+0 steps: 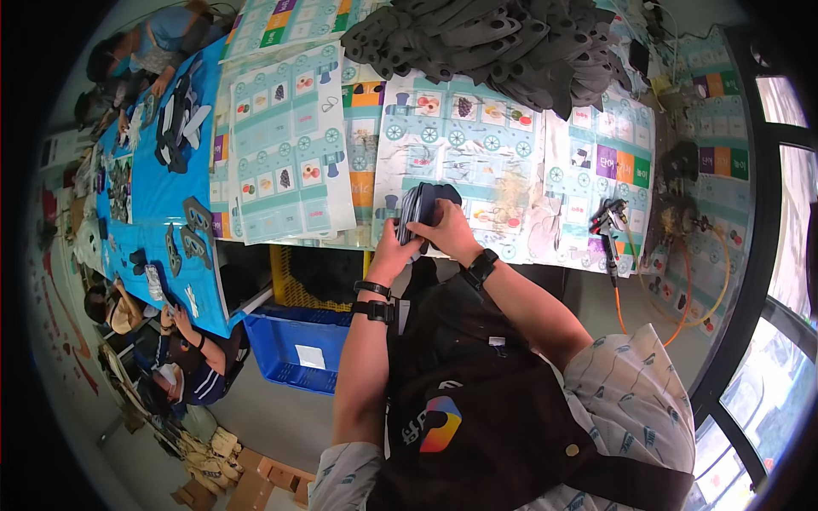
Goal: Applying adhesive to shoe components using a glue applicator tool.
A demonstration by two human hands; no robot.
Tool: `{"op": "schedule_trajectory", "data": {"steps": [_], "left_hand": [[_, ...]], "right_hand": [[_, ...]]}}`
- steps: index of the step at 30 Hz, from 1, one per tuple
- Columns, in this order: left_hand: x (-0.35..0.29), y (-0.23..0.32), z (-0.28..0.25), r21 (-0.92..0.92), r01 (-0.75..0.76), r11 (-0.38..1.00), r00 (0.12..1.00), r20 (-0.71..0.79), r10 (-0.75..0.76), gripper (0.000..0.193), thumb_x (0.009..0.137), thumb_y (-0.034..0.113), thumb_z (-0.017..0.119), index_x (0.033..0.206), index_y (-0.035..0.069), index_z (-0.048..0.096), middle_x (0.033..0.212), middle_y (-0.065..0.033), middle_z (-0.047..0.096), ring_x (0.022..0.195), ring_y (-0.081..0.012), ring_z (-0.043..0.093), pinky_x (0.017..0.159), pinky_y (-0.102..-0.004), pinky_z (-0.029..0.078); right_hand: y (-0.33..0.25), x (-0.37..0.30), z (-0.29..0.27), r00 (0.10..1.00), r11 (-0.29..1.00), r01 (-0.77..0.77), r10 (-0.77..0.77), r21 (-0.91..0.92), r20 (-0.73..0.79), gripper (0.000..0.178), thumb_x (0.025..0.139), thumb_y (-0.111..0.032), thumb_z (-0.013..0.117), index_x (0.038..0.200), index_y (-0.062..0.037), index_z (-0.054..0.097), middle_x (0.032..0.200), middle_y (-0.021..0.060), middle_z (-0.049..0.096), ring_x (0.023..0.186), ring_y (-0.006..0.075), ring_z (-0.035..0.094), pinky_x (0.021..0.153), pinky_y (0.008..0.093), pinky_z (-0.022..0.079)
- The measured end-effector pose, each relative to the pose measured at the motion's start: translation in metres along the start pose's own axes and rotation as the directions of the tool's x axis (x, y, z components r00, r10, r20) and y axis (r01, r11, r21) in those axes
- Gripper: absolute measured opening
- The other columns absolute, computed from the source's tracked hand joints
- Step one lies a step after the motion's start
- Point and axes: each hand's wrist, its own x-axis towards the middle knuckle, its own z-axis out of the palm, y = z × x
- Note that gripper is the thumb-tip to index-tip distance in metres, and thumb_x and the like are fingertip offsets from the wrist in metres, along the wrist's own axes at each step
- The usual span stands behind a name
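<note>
Closest to my camera hangs a black apron [503, 409], and beyond it I see a compact stack of thin, dark pieces [411, 211], pale lines striping its layered edges, over the near part of the tabletop [511, 200]. Fingers of the left hand [395, 253] and right hand [452, 233] grasp it; those edges face left and run away from the apron, tilting slightly right, but the hands hide part of its long axis.

Printed lettering [606, 163] stands on coloured blocks [625, 166] of the table sheets [290, 140] and on the black apron [503, 409].
</note>
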Motion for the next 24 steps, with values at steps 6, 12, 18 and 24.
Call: {"op": "schedule_trajectory", "data": {"steps": [6,12,18,24], "left_hand": [[-0.014,-0.006,0.022,-0.524,-0.039,0.851,0.982,0.139,0.13,0.059,0.096,-0.001,0.071,0.15,0.003,0.047,0.135,-0.0055,0.062,0.117,-0.0163,0.063,0.1,-0.0322,0.051],[-0.016,-0.018,0.017,-0.6,-0.046,0.799,0.995,0.042,0.089,0.06,0.093,0.002,0.075,0.147,0.0,0.049,0.13,-0.0069,0.064,0.115,-0.0156,0.063,0.1,-0.0314,0.051],[-0.013,-0.008,0.017,-0.481,-0.106,0.87,0.994,-0.068,0.084,0.062,0.089,0.004,0.079,0.145,0.0,0.051,0.127,-0.0069,0.066,0.111,-0.0157,0.064,0.097,-0.0315,0.052],[-0.019,0.018,0.02,-0.389,-0.107,0.915,0.989,0.053,0.139,0.056,0.091,0.01,0.08,0.14,0.0,0.056,0.127,-0.0073,0.067,0.112,-0.0158,0.064,0.098,-0.0316,0.052]], "right_hand": [[0.035,-0.004,-0.007,0.99,0.986,-0.136,0.131,0.097,0.06,0.091,0.076,-0.056,0.088,0.128,0.0137,0.061,0.101,0.0241,0.075,0.092,0.0333,0.074,0.085,0.0412,0.059],[0.023,-0.014,-0.014,0.994,0.978,-0.095,0.083,-0.185,-0.072,0.081,0.076,-0.052,0.088,0.119,0.0114,0.062,0.106,0.0293,0.073,0.1,0.041,0.074,0.085,0.0422,0.06],[0.023,-0.023,-0.001,0.943,0.926,0.006,-0.131,-0.378,-0.306,0.073,0.087,-0.046,0.082,0.123,0.012,0.055,0.095,0.0285,0.072,0.093,0.0406,0.073,0.081,0.044,0.059],[0.012,-0.022,-0.005,0.994,1.0,0.023,-0.021,-0.018,0.103,0.052,0.1,-0.046,0.068,0.106,0.0059,0.068,0.092,0.0262,0.072,0.086,0.043,0.071,0.079,0.047,0.055]]}}
